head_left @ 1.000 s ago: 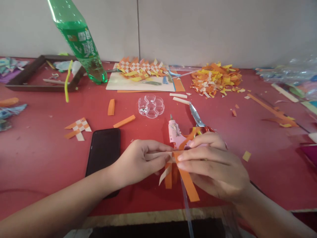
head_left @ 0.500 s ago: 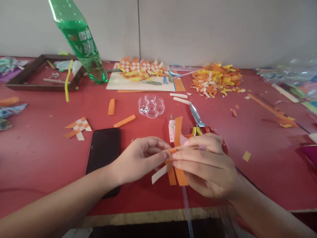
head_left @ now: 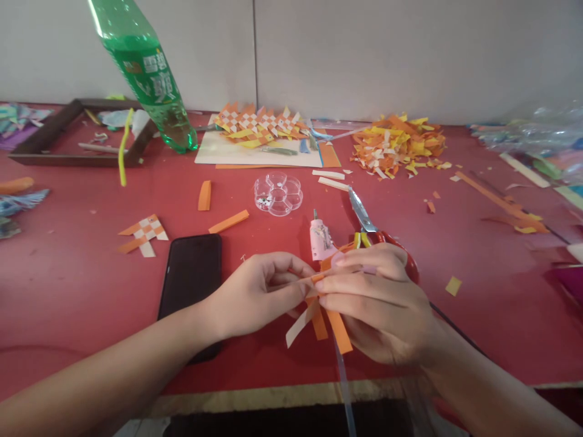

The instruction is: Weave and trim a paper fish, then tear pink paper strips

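Between my hands are interlaced orange and white paper strips point(head_left: 339, 331), their loose ends fanning out below my fingers. My left hand point(head_left: 266, 291) pinches the left side of the weave between thumb and fingers. From the right, my right hand point(head_left: 382, 297) grips the same strips with its fingertips; the woven middle is mostly hidden. Just beyond my fingers lies a pink hot glue gun point(head_left: 320, 238), partly covered. Scissors point(head_left: 362, 209) with red handles lie behind my right hand. A finished-looking woven paper fish point(head_left: 148, 232) rests on the red table to the left.
A black phone point(head_left: 194, 267) lies by my left forearm. Farther back are a clear flower-shaped palette point(head_left: 279, 194), a green bottle point(head_left: 157, 79), a dark frame point(head_left: 73, 159), woven fish on a white board point(head_left: 255, 156) and a heap of paper scraps point(head_left: 401, 145).
The orange strip that stood up above my fingers has dropped or bent away, baring more of the glue gun. The lower strip ends have swung slightly right and down. Both hands keep their hold.
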Action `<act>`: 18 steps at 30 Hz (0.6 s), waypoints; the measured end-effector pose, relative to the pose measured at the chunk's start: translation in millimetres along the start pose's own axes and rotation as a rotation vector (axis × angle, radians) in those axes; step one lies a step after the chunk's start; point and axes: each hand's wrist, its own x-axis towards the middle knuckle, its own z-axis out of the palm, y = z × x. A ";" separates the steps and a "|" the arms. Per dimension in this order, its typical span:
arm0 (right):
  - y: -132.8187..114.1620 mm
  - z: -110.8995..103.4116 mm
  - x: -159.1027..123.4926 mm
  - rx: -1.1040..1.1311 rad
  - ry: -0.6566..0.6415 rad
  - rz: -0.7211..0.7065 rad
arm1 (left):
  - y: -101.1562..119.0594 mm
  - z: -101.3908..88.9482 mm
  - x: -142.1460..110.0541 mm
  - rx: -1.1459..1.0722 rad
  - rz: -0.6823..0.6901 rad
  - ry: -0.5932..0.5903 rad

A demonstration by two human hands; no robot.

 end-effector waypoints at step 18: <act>-3.9 -4.2 -8.4 0.049 0.105 0.163 | -2.5 -1.8 2.9 -0.105 0.087 0.098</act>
